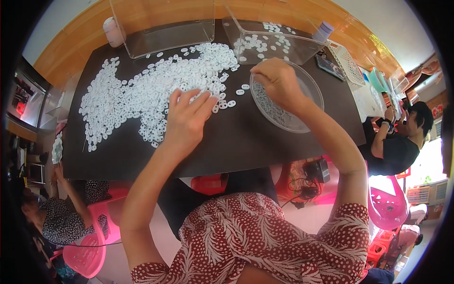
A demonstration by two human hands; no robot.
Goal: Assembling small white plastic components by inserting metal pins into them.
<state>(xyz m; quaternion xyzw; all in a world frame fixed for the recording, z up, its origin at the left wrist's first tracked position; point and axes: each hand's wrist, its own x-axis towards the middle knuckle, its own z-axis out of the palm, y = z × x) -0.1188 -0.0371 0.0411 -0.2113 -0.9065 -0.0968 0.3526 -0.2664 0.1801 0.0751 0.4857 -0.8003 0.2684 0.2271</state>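
Now I have my left hand [187, 120] lying flat and open, fingers spread, on the edge of the heap of small white rings [151, 90] across the upper left of the dark bench [236, 142]. My right hand [279, 83], fingers curled closed, hovers over the clear round bowl [309, 85] at upper centre-right; I cannot tell what it pinches. Two clear boxes [165, 33] stand behind.

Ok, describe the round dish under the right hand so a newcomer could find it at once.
Start at the dark table with its wide spread of small white rings. Right of that spread, beneath the right hand, sits a shallow clear round bowl holding a thin layer of small pieces. Unlike the two clear containers behind it, it is round and low.
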